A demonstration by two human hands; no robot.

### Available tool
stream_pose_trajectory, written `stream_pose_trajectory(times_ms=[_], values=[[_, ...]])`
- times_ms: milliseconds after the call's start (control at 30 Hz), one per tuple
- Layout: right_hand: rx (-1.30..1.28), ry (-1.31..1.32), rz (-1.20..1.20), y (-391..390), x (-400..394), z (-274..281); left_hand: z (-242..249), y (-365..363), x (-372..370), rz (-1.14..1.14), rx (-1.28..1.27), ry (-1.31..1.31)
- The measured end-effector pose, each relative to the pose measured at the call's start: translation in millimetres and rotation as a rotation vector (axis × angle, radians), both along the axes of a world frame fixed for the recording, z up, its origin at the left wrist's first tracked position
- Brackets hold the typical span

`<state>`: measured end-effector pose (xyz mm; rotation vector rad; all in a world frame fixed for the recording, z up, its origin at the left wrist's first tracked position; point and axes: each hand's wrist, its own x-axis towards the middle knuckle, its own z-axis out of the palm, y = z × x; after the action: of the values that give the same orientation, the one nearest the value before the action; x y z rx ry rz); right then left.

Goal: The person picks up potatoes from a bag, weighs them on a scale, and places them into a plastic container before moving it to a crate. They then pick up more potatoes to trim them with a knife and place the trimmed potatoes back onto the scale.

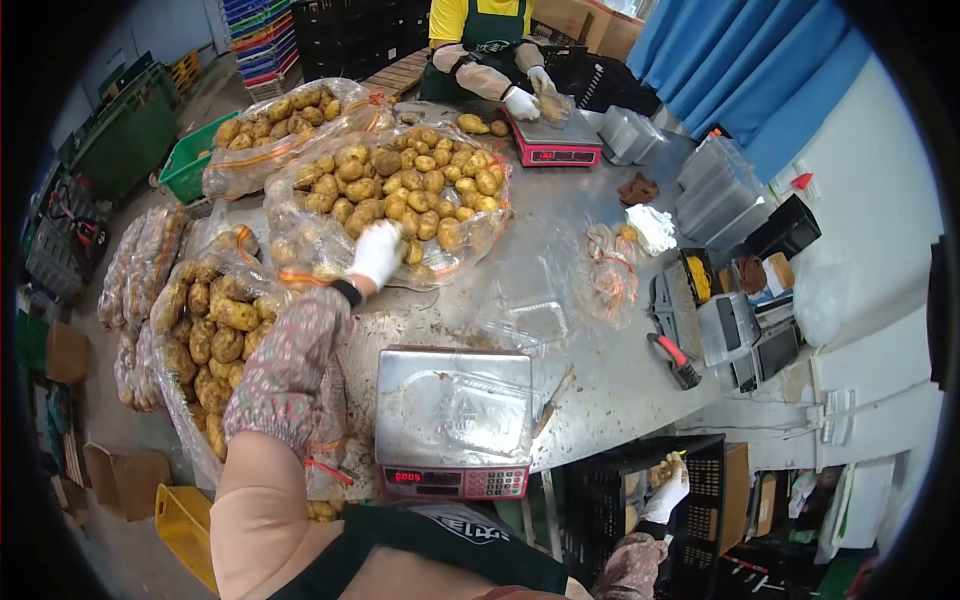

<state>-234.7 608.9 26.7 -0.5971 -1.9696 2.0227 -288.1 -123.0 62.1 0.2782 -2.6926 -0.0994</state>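
Note:
My left hand (378, 254), in a white glove, touches the near edge of the potatoes (410, 190) in an open clear bag on the table. Its fingers point away from me and are blurred, so their grip is unclear. Low on the right, my right hand (668, 488), also gloved, is over a black crate (705, 510) beside the table. Its fingertips look brownish, and I cannot make out whether they hold something. A scale (455, 405) with a clear plastic container on its plate stands in front of me.
Across the table a co-worker's gloved hands (530, 100) hold a clear container at a red scale (560, 155). More bagged potatoes (225, 335) lie left. Stacked clear containers (718, 190), a white cloth (652, 229) and a red-handled tool (673, 358) are on the right.

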Motion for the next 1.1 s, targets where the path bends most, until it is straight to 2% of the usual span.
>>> stream_pose_trajectory(times_ms=[33,133,167,233,267,300,367,433,500,533,567,633,700,767,867,1033,1100], values=[[0.006,0.002,-0.001,-3.9,1.4,0.6,-8.6,-21.1,-11.6,0.115,-0.044,-0.068],[0.000,-0.003,0.042,-11.0,6.3,4.6,12.7,-38.3,-13.2,0.187,0.190,-0.496],[0.008,-0.002,0.040,-12.4,7.8,6.9,8.5,-37.3,-11.0,0.183,0.197,-0.496],[0.080,-0.008,0.017,-18.2,11.4,12.0,-9.1,-36.8,-5.2,0.198,-0.058,-0.500],[0.083,-0.009,-0.007,-22.8,12.4,15.5,-48.8,-55.7,-15.7,0.247,-0.048,-0.523],[0.086,-0.009,-0.007,-24.6,12.9,16.1,-50.5,-52.8,-13.5,0.246,-0.045,-0.523],[0.122,-0.028,0.020,-27.8,12.1,19.5,-45.9,-32.6,-1.7,0.340,0.027,-0.323],[0.113,-0.017,0.038,-36.6,11.0,25.8,-35.2,-19.4,10.8,0.367,0.116,-0.257],[0.105,-0.006,0.060,-47.0,6.1,38.7,-38.2,-17.5,20.4,0.276,0.283,0.030],[0.157,-0.004,0.083,-54.0,4.2,47.7,-22.3,-8.5,31.5,0.252,0.417,0.106],[0.208,-0.003,0.109,-61.2,2.2,52.4,-10.7,-0.1,43.1,0.261,0.416,0.106],[0.164,0.041,0.135,-74.7,-8.3,54.7,9.7,15.4,67.5,0.139,0.700,0.360],[0.255,0.089,0.224,-102.9,-18.6,66.0,23.2,27.0,97.9,0.101,0.716,0.426],[0.270,0.131,0.305,-166.1,-17.7,94.7,28.0,36.1,126.5,0.035,0.910,0.580],[0.235,0.205,0.540,-268.9,-0.2,128.3,38.2,43.9,171.0,0.031,1.041,0.616],[-0.067,0.242,1.001,-412.9,62.7,149.7,59.1,74.7,243.2,-0.009,1.408,0.665],[0.117,0.410,1.113,-452.6,87.3,144.4,59.9,85.4,270.0,-0.007,1.470,0.677]])
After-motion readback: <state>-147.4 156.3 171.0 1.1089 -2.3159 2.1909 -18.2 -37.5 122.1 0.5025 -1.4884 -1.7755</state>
